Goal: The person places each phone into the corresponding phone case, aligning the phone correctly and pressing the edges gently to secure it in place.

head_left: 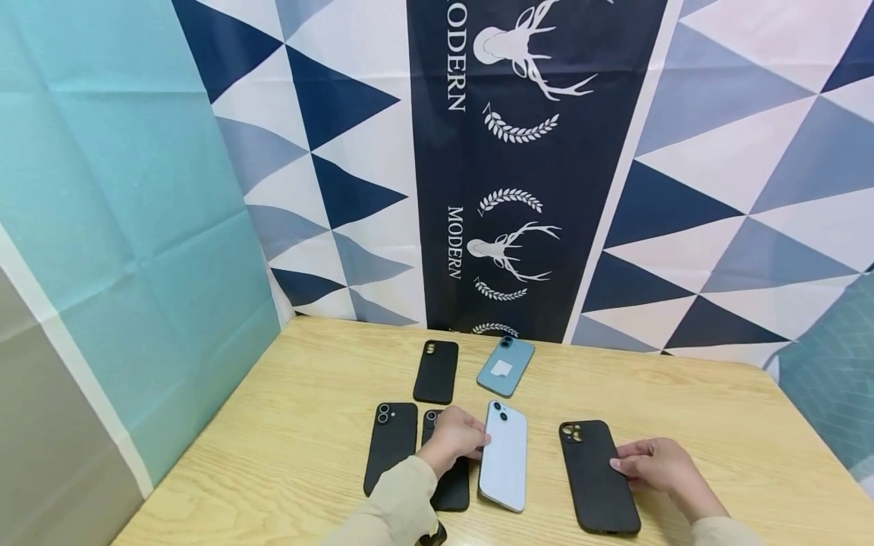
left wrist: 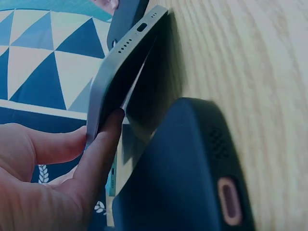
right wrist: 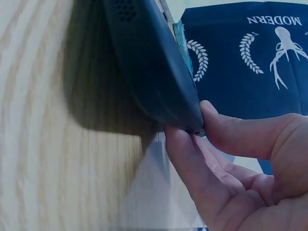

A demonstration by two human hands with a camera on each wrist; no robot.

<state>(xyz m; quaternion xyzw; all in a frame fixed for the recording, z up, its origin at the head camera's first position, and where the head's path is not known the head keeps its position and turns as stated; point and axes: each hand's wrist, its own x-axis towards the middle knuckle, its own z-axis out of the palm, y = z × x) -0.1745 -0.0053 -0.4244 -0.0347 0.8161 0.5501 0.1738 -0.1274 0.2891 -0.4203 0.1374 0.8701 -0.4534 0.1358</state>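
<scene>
Between thumb and fingers my left hand (head_left: 459,434) pinches the left edge of a white smartphone (head_left: 504,459), its back facing up. In the left wrist view that phone (left wrist: 108,67) is tilted, one side raised off the wood. On the right, my right hand (head_left: 657,464) pinches the right edge of a black phone case (head_left: 599,478) with a camera cutout at its top left. The right wrist view shows this case (right wrist: 154,62) tipped up from the table, thumb on one face and fingers on the other. My left forearm partly hides a black phone (head_left: 452,485).
Another black phone (head_left: 391,447) lies at the left. Farther back are a black case (head_left: 435,371) and a blue phone (head_left: 505,368) with a white label. A small dark object (head_left: 433,535) shows by my left sleeve. Patterned cloth (head_left: 341,152) hangs behind the wooden table (head_left: 293,425).
</scene>
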